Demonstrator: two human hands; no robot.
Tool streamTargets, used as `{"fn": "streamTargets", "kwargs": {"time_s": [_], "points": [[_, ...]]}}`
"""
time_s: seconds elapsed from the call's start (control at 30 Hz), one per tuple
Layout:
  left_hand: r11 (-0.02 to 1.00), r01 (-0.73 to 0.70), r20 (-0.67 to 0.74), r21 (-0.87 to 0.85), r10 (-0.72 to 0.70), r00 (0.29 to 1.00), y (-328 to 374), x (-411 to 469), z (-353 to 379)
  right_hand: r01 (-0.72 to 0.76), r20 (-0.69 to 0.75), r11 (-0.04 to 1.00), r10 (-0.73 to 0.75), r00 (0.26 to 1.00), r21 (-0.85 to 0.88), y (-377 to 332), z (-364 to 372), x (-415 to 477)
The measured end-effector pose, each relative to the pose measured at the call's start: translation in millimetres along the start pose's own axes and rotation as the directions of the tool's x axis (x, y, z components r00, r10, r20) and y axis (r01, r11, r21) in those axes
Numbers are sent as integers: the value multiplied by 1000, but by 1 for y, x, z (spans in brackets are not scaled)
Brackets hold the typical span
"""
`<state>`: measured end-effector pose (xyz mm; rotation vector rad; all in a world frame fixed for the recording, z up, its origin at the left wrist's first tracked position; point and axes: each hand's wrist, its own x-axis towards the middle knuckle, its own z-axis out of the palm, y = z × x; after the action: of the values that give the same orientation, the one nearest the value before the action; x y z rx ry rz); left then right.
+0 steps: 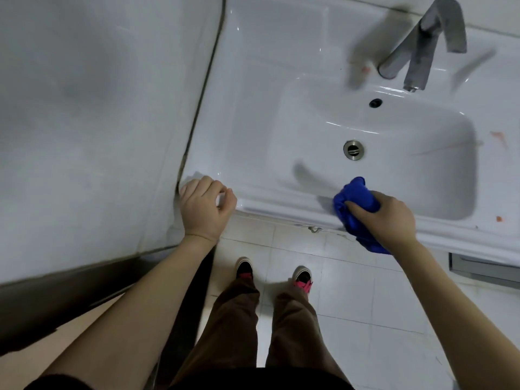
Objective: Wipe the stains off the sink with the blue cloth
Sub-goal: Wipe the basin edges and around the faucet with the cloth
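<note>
A white ceramic sink (253, 114) fills the upper right, with a basin, a drain (353, 149) and a metal faucet (422, 43) at the back. My right hand (389, 218) grips a bunched blue cloth (356, 202) on the sink's front rim, just at the basin's near edge. My left hand (205, 206) rests on the sink's front left corner with fingers curled over the edge. Reddish stains show beside the faucet base (365, 69), on the right rim (498, 136) and on the front right rim (499, 219).
A white tiled wall (98, 122) runs along the sink's left side, with a dark seam between them. Below the sink lies a white tiled floor (365, 291) with my two feet on it. A grey cabinet edge (484, 266) shows under the sink at right.
</note>
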<state>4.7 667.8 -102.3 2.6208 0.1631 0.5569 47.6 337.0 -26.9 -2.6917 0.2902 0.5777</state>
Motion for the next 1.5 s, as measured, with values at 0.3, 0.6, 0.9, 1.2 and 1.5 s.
{"fn": "streamTargets", "kwargs": {"time_s": [0.3,0.6,0.9,1.2,1.5], "points": [[997,18,68,72,-22,997,7,2,-6,309,93,945,-319,943,110,-85,49,5],[992,22,105,124,-36,994,9,5,-3,138,32,986,-141,989,90,87,-29,21],[991,-8,137,137,-11,991,7,5,-4,362,55,925,-370,927,115,-22,27,19],[991,-126,392,36,102,914,102,-36,10,142,-8,990,-142,990,4,71,-24,10],[999,-41,245,28,32,969,114,-42,41,366,-40,930,-364,930,40,-18,35,10]]}}
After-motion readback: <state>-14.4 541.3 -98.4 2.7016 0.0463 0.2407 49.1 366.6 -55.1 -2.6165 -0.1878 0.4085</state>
